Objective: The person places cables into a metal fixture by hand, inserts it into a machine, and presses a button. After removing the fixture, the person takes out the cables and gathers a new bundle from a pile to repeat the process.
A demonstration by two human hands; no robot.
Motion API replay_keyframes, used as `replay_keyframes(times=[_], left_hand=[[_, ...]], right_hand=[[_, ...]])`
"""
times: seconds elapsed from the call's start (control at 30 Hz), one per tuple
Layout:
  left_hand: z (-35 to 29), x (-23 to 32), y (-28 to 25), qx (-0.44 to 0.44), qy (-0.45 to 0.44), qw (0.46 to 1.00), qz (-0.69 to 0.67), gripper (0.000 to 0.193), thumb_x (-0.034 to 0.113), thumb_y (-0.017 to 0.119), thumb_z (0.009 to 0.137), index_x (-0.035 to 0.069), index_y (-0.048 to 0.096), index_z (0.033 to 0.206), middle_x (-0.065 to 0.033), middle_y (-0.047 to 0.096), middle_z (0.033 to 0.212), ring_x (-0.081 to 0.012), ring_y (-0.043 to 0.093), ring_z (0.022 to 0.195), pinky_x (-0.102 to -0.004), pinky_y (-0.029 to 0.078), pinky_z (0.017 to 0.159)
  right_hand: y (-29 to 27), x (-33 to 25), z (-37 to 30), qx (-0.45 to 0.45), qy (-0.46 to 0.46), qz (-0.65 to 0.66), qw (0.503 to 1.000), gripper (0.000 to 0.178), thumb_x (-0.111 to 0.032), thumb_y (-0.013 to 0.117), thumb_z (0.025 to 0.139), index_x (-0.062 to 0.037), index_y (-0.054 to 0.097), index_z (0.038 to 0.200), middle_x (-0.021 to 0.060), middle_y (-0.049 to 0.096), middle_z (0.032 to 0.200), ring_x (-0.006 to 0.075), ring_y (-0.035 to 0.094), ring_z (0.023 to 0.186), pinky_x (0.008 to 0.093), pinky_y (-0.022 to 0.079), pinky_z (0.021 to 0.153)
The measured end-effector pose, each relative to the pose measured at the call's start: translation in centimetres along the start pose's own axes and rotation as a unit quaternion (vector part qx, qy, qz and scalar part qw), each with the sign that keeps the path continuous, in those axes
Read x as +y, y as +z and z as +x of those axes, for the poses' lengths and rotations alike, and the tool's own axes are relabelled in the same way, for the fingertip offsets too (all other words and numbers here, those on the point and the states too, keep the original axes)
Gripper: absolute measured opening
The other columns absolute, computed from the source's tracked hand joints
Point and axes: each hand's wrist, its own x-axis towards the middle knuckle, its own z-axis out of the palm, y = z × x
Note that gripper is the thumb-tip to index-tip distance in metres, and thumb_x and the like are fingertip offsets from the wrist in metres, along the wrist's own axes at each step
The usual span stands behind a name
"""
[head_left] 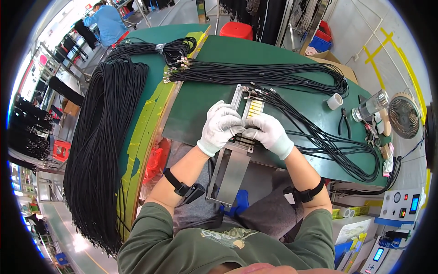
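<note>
My left hand (220, 127) and my right hand (271, 134), both in white gloves, meet over a metal fixture (233, 173) at the table's near edge. Their fingers are closed in a pinch, fingertips nearly touching. Whatever lies between the fingertips is too small and covered to make out. Just beyond the hands, the fixture carries a row of yellow blocks (254, 108). A bundle of thin black cables (301, 116) has its connector ends beside the far end of these blocks and loops away to the right.
Another black cable bundle (269, 73) lies across the back. A large cable hank (102, 137) hangs left of the yellow-green strip (142, 141). At right are a white tape roll (335, 101), pliers (344, 123), a clear jar (369, 106) and a fan (404, 116).
</note>
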Motion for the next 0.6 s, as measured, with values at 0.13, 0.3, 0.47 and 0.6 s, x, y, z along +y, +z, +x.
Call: replay_keyframes(times=[0.13,0.3,0.47,0.6], left_hand=[[-0.4,0.0,0.6,0.055,-0.041,0.998,-0.006,0.015,0.017,0.078,0.079,0.008,0.069,0.087,-0.0051,0.067,0.092,-0.0285,0.062,0.102,-0.0443,0.044,0.1],[-1.0,-0.9,1.0,0.133,-0.183,0.971,0.08,0.014,0.012,0.077,0.079,0.005,0.065,0.081,-0.0088,0.068,0.092,-0.0297,0.062,0.095,-0.04,0.05,0.088],[-1.5,-1.5,1.7,0.1,-0.199,0.958,0.183,0.02,0.021,0.078,0.078,0.007,0.064,0.075,-0.0095,0.071,0.1,-0.0307,0.063,0.099,-0.0426,0.048,0.091],[-1.6,-2.0,1.7,0.086,-0.186,0.958,0.2,0.018,0.027,0.074,0.082,0.01,0.069,0.08,-0.0097,0.072,0.106,-0.0307,0.064,0.103,-0.0432,0.047,0.095]], right_hand=[[-1.2,-0.1,-0.1,0.028,-0.043,-0.087,0.995,0.018,-0.027,0.072,0.084,-0.0113,0.073,0.092,0.0114,0.07,0.086,0.0335,0.065,0.086,0.0431,0.05,0.075],[-3.0,0.9,-0.3,0.109,-0.01,-0.173,0.979,0.016,-0.024,0.074,0.08,-0.0105,0.074,0.088,0.0094,0.069,0.076,0.0325,0.064,0.075,0.0447,0.049,0.068],[-2.3,1.2,-0.6,0.073,-0.057,-0.262,0.961,0.014,-0.025,0.072,0.083,-0.0126,0.073,0.089,0.0073,0.067,0.074,0.0306,0.062,0.077,0.0431,0.048,0.07],[-3.0,1.3,-0.7,0.022,-0.006,-0.295,0.955,0.016,-0.028,0.068,0.086,-0.0131,0.073,0.087,0.0067,0.067,0.075,0.029,0.062,0.08,0.0417,0.046,0.073]])
